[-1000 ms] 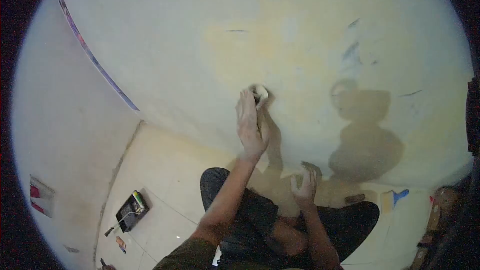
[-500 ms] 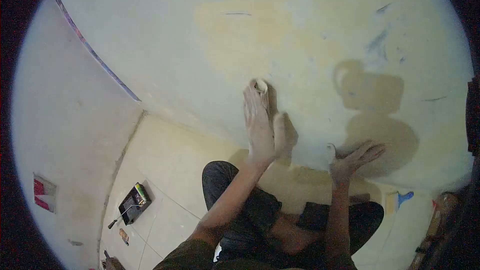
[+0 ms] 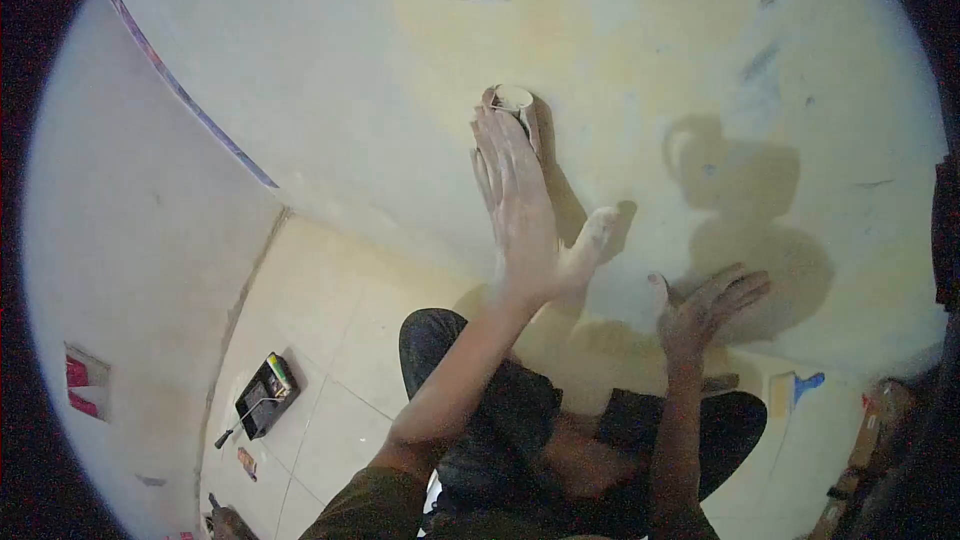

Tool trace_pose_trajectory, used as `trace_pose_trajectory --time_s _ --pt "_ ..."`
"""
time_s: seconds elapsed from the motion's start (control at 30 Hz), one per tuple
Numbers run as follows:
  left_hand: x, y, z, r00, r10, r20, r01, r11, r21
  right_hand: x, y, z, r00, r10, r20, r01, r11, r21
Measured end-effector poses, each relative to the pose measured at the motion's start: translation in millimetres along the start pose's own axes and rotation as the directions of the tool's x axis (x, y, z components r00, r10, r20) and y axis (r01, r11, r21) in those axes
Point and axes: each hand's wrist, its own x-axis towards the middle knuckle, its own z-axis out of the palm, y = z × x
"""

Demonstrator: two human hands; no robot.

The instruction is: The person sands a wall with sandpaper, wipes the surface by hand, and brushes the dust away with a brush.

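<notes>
My left hand (image 3: 520, 210) lies flat against the wall (image 3: 370, 120), fingers pointing up and thumb spread to the right. Under its fingers it presses a curled piece of pale sandpaper (image 3: 516, 98) to the wall, the rolled end showing past the fingertips. Whitish dust coats the fingers and thumb. Lower down on the right, my right hand (image 3: 705, 315) holds nothing; its fingers are stretched apart close to the wall, thumb up. Yellowish patches and several dark scuffs mark the wall around both hands.
A black paint tray (image 3: 268, 395) with a roller stands on the tiled floor at left. A blue-handled brush (image 3: 805, 387) lies by the wall's foot on the right, near cardboard-like items (image 3: 870, 430). My bent knees (image 3: 435, 340) are close to the wall.
My left hand has slid up the wall with the sandpaper, and its thumb has spread further out. My right hand has shifted only slightly upward.
</notes>
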Motion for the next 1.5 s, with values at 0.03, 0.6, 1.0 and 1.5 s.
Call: trace_pose_trajectory --time_s 0.03,0.6,1.0,1.5 --pt "-1.0 0.5 -1.5 1.000 -0.002 -0.002 0.002 1.000 -0.005 1.0 -1.2 -0.2 1.000 0.002 -0.005 -0.002 1.000 0.004" --pt "-4.4 18.7 9.4 0.997 -0.045 0.065 0.043 0.999 0.024 -0.8 3.9 7.4 0.998 -0.034 -0.050 0.033 0.999 -0.017" --pt "-30.5 23.7 28.4 0.985 -0.072 0.155 0.071 0.997 0.016 3.7 6.5 15.3 1.000 -0.008 -0.026 0.008 0.999 0.036" --pt "-46.7 25.7 67.1 0.976 -0.219 0.008 0.219 0.975 -0.036 1.0 16.1 32.9 0.998 -0.021 -0.061 0.021 1.000 0.008"
